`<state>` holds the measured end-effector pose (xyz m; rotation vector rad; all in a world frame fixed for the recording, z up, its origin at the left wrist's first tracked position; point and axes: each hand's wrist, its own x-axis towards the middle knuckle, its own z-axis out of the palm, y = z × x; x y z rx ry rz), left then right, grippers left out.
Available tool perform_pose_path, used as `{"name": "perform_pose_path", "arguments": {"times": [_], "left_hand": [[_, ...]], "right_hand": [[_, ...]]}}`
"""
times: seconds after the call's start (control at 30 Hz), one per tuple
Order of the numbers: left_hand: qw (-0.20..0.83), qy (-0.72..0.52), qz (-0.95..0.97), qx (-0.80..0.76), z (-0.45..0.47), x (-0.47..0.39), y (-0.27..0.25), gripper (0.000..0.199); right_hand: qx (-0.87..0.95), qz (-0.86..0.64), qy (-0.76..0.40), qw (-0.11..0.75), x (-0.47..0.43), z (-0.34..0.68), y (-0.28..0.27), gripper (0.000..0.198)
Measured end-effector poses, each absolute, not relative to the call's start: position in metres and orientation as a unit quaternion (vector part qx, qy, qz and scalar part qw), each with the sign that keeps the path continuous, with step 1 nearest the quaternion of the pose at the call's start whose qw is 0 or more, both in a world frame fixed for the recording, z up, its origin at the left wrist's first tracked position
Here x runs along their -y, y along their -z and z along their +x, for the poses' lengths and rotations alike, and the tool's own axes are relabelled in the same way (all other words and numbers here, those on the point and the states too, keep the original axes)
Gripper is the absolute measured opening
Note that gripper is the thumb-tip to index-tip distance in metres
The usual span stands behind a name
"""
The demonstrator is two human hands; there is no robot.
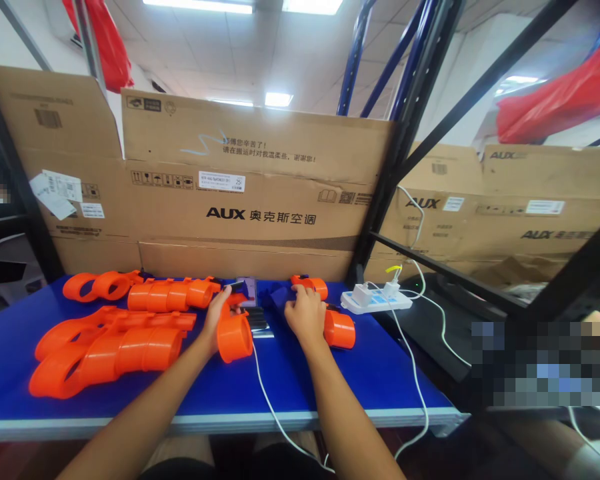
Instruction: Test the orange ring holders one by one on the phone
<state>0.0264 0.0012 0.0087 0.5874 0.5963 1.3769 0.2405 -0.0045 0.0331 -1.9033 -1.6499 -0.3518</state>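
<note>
My left hand (217, 316) is closed on an orange plastic ring-shaped holder (235, 339), whose round opening hangs toward me above the blue table. Black strips (258, 319) lie just to its right. My right hand (306, 313) has its fingers curled down on a piece of dark blue fabric (278, 297); the fingertips are partly hidden. Beside that hand sits another orange ring holder (342, 329), and a further orange ring (318, 287) shows behind it. A small card-like rectangle (248, 289) lies at the back between my hands.
Nested orange holders (130, 349) lie in rows on the left of the table (220, 404). At right, a white power strip (375, 300) has chargers plugged in, with white cables (414, 373) trailing over the front edge. Cardboard (260, 240) walls the back; black rack posts (380, 200) stand beside it.
</note>
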Motion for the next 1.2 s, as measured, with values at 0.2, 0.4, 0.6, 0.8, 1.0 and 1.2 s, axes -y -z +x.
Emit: {"name": "perform_pose_path", "arguments": {"times": [0.2,0.4,0.6,0.8,1.0,1.2], "left_hand": [[0.683,-0.619,0.280,-0.268,0.027,-0.005,-0.005,0.035],[0.674,-0.623,0.293,-0.269,0.028,-0.005,-0.005,0.037],[0.666,-0.626,0.303,-0.271,0.028,-0.006,-0.003,0.038],[0.672,-0.618,0.299,-0.275,0.027,-0.006,-0.003,0.039],[0.669,-0.622,0.297,-0.279,0.027,-0.007,-0.003,0.038],[0.678,-0.612,0.299,-0.276,0.026,-0.009,-0.001,0.039]], "right_hand": [[0.623,-0.710,0.136,0.299,0.008,0.235,-0.035,0.041],[0.647,-0.691,0.138,0.289,0.008,0.230,-0.031,0.055],[0.638,-0.702,0.133,0.287,0.006,0.231,-0.030,0.058],[0.622,-0.710,0.135,0.302,0.006,0.236,-0.033,0.048],[0.617,-0.702,0.131,0.331,0.004,0.242,-0.035,0.042],[0.623,-0.615,0.127,0.466,0.001,0.244,-0.038,0.045]]}}
